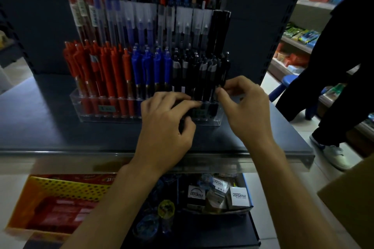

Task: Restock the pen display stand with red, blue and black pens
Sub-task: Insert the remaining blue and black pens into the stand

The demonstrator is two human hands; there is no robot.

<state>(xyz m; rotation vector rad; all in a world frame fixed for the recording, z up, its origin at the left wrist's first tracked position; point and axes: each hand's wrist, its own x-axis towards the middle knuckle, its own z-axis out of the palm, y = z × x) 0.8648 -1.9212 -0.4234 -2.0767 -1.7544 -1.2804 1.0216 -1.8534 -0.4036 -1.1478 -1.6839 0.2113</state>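
The pen display stand (pixel 113 113) sits on the shelf (pixel 50 127), toward its back edge. Boxes (pixel 237 198) lie below the shelf's front edge.

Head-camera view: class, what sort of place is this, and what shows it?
Most likely a small shop selling stationery: a pen display stand packed with pens, stocked shelves on the right, and boxed goods below.
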